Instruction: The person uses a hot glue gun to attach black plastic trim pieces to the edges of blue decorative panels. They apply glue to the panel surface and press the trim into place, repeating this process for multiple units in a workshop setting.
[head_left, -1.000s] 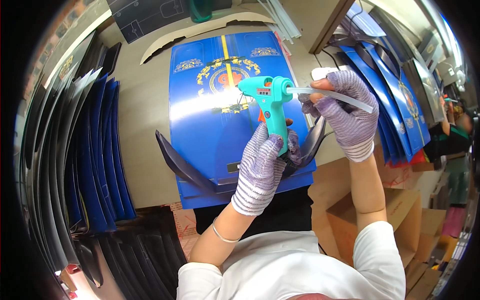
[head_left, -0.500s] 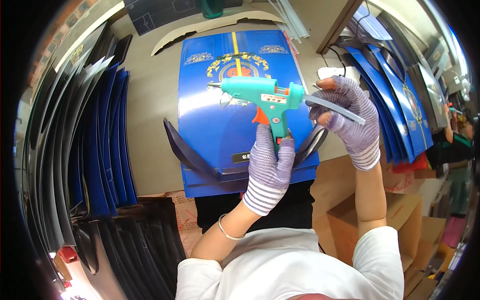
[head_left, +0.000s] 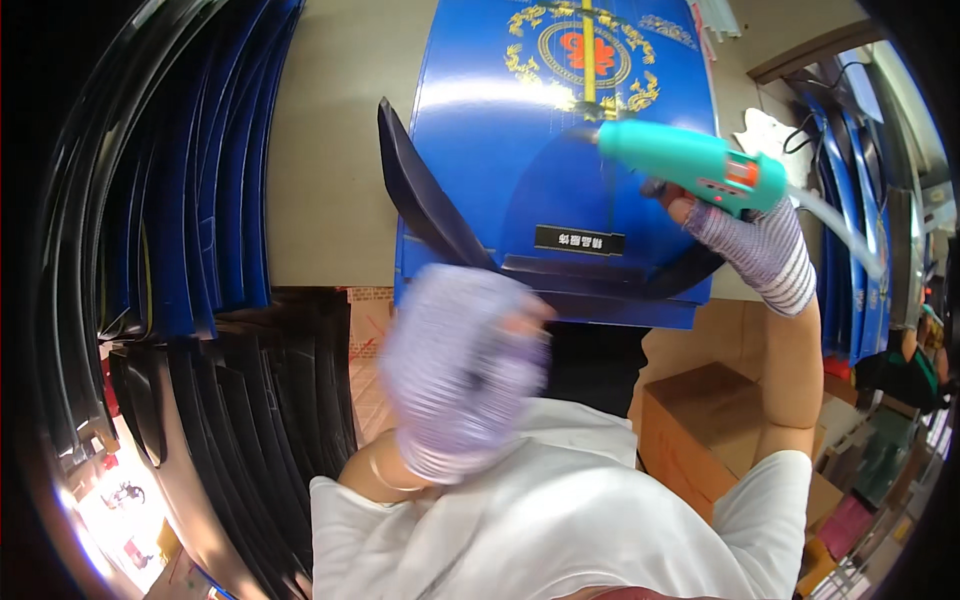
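My right hand (head_left: 755,245), in a striped grey-purple fingerless glove, grips a teal hot glue gun (head_left: 680,160) by its handle. The gun's nozzle points left over a flat, glossy blue printed bag (head_left: 480,130), and a pale glue stick (head_left: 845,235) sticks out of its back end. Gold ornaments and a red emblem decorate the bag. A curved black strap (head_left: 430,195) stands up at its near left side. My left hand (head_left: 465,370), gloved alike, is in front of my body by the bag's near edge; motion smears its fingers.
Blue and black panels (head_left: 235,180) stand in rows to the left, with more black ones (head_left: 250,430) below. An open cardboard box (head_left: 700,410) lies at the lower right. Further blue bags (head_left: 855,230) lean at the far right, beside a white piece (head_left: 775,140) on the table.
The glue gun has passed from my left hand to my right, which was at the glue stick. My left hand has drawn back toward my body. The view has shifted.
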